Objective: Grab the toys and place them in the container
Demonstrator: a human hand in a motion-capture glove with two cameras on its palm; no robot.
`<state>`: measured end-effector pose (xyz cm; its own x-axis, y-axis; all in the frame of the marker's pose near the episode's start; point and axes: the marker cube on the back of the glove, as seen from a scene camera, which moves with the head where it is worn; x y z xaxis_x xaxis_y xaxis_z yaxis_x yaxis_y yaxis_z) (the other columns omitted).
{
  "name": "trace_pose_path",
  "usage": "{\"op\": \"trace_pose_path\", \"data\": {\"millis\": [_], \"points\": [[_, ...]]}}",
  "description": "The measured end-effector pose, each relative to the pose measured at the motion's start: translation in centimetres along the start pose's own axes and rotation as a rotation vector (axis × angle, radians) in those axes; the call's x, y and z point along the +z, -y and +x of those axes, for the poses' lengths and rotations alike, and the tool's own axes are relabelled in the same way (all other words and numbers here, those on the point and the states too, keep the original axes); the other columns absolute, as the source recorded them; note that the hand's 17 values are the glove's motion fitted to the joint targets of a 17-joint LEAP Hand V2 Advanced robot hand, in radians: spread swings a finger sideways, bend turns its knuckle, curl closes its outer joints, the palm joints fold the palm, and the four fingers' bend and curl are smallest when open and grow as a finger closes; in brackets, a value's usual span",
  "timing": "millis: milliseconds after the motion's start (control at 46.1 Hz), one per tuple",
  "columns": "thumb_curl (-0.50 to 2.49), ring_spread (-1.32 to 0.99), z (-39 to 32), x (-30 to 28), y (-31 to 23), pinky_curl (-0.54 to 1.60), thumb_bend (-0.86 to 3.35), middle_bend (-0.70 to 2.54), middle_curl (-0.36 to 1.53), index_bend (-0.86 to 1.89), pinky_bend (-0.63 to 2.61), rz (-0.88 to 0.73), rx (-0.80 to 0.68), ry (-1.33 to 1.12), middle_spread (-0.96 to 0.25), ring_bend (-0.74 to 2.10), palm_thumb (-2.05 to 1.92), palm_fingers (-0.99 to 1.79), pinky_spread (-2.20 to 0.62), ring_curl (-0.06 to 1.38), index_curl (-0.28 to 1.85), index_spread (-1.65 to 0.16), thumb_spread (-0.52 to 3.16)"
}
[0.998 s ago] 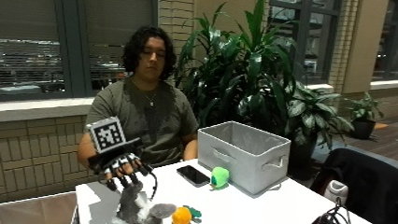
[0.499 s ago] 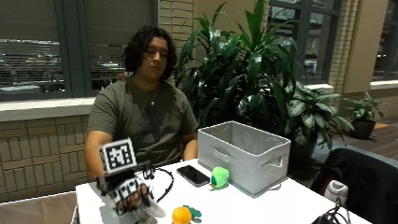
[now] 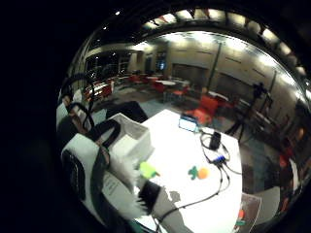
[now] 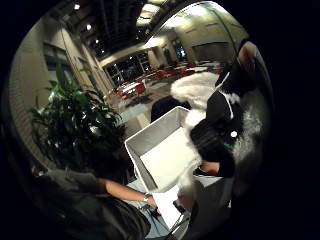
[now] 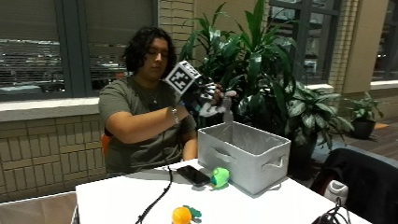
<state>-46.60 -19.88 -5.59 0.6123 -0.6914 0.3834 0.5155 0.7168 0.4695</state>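
Toys are in three places at this moment: a grey-and-white plush toy (image 5: 211, 108) is up in the air in the gloved right hand (image 5: 202, 95), a green toy (image 5: 219, 177) stands on the table (image 5: 112, 200) touching the near left corner of the container (image 5: 245, 156), just right of a black phone (image 5: 194, 175), and an orange toy with a green part (image 5: 183, 214) lies nearer the front edge of the table, well apart from the container. By my reading the task is in its first delivery: the plush has been lifted but not yet let go, and I cannot tell from the outside view whether anything already lies inside the grey fabric bin; the thumb-side palm view shows the container (image 4: 160, 150) from above, and the part of its inside that is visible looks bare. That would leave the plush to drop and two toys to fetch. The right arm is raised with the elbow bent, forearm crossing in front of the chest, and the hand is held at about chin height above the far left edge of the container. Its grip is clamped on the plush toy (image 4: 220, 125), fingers curled round the soft body, with a limb of the toy hanging down toward the bin's opening. The little-finger-side palm view looks down at the table (image 3: 194, 145), where the green toy (image 3: 147, 169) sits beside the container (image 3: 129, 138) and the orange toy (image 3: 199, 173) lies farther out.
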Motion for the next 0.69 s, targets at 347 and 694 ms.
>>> {"op": "trace_pose_path", "data": {"millis": [347,694], "points": [[0.28,-0.29,5.2,8.3,-2.7,0.41,-0.11,0.61,0.49,0.46,0.86,-0.438,0.010,-0.063,-0.24,0.91,-0.12,0.15,-0.18,0.35,0.24,-0.39,1.19],[0.29,-0.42,30.4,4.8,-15.0,0.41,0.02,0.82,0.59,0.13,0.94,-0.641,0.537,-0.573,-0.38,1.39,0.11,0.75,-0.39,0.48,0.16,-0.39,1.19]]}}
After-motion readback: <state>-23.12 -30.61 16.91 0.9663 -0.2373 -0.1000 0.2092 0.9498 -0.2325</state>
